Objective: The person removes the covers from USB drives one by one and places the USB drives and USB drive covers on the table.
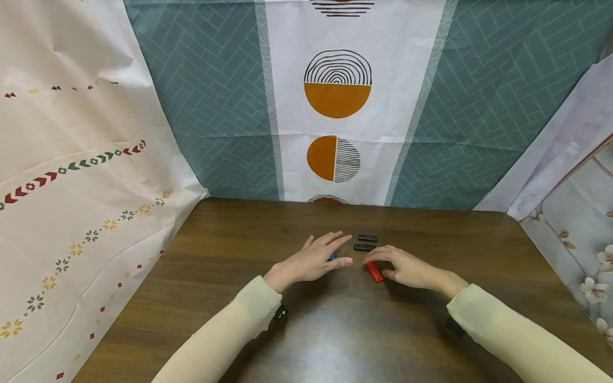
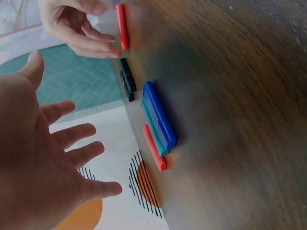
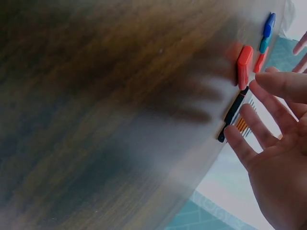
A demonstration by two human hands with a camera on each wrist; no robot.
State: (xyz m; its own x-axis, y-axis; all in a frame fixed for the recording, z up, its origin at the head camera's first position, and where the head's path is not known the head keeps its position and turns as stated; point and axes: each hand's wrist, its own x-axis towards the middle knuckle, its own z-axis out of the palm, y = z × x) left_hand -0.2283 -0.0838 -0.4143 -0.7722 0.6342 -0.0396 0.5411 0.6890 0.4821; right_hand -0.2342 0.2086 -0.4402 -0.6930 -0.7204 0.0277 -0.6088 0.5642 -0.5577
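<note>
Left hand [image 1: 311, 261] and right hand [image 1: 411, 268]: both loose, fingers apart. Head cam: wide table [image 1: 230, 239] to the side edges, left half-blocking a blue stick [image 1: 332, 257], right at the red stick [image 1: 375, 273], can't tell if touching. Left wrist: teal stick [image 2: 156, 137] and second red stick [image 2: 154, 148] crowd the blue. Right wrist: black sticks [image 3: 233, 109] by the red's end.

From above and behind the counter [image 1: 325, 346], the head view looks forward and down, farthest off, reaching the cloth backdrop [image 1: 230, 96]. The left wrist view looks from close by past the left fingers [image 2: 76, 135], turned sideways, counter at right. The right wrist view, equally near the right fingers [image 3: 259, 125], is tilted with counter at left. All three share the red item [image 1: 375, 273].
</note>
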